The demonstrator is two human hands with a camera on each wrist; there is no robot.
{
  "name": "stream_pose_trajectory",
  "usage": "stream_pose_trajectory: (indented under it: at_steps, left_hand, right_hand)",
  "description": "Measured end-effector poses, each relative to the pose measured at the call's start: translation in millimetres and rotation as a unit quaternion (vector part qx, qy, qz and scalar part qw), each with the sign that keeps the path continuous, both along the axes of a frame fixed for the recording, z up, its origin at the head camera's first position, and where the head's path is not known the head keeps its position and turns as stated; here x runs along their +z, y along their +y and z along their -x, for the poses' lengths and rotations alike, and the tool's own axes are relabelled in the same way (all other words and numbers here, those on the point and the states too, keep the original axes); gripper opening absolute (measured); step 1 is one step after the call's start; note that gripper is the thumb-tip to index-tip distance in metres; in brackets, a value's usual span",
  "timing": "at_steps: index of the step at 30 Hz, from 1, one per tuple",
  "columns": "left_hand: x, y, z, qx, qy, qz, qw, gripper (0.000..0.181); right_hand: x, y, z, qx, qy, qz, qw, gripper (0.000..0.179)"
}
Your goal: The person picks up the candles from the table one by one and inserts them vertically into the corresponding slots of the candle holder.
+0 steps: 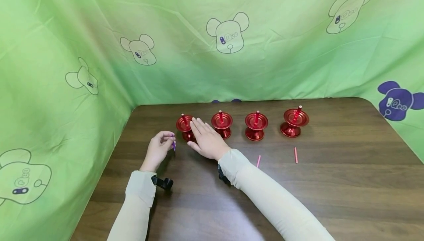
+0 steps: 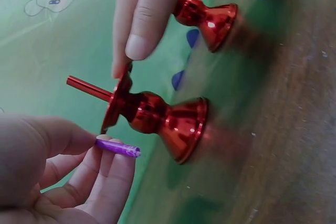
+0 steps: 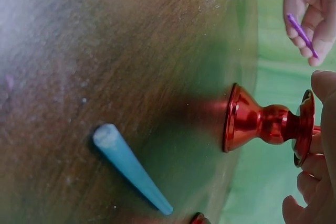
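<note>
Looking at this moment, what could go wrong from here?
The left hand pinches a slim purple stick, which might slip. The right hand is at the rim of the leftmost red holder, so a bump could tip it. The right sleeve partly hides a pink stick in the head view; lowering that arm might roll it.

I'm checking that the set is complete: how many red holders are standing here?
4, in a row: the leftmost holder, beside the right hand; the second holder, partly behind that hand; the third holder; and the rightmost holder. None looks fully hidden.
</note>
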State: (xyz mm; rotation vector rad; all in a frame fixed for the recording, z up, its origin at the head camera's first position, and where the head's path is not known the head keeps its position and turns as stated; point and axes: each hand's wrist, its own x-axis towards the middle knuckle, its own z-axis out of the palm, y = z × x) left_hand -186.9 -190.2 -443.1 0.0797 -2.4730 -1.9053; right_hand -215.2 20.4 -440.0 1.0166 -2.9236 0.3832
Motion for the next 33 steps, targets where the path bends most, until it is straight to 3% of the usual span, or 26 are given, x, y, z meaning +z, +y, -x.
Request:
stream_pose_trajectory:
  at_steps: [8, 19, 26, 33]
  left_hand:
    - [13.6, 1.6, 10.1, 0.011, 0.036, -0.026, 0.9990, 0.023]
    - [32.5, 8.7, 27.7, 0.039, 0.080, -0.033, 0.9955, 0.021]
    - [40.9, 14.8, 36.0, 0.038, 0.118, -0.063, 0.9903, 0.023]
    - [43.2, 21.0, 45.0, 0.024, 0.135, -0.083, 0.9870, 0.024]
  right_hand:
    - [-2.9, -1, 0.1, 0.006, 0.001, 0.023, 0.9997, 0.073]
    - [-1.8, 0, 1.4, 0.003, 0.001, -0.002, 1.0000, 0.075]
    - [-3.6, -1, 1.1, 0.005, -0.004, 0.015, 0.9999, 0.075]
    - [-5.9, 0, 2.0, 0.006, 0.001, 0.004, 1.0000, 0.075]
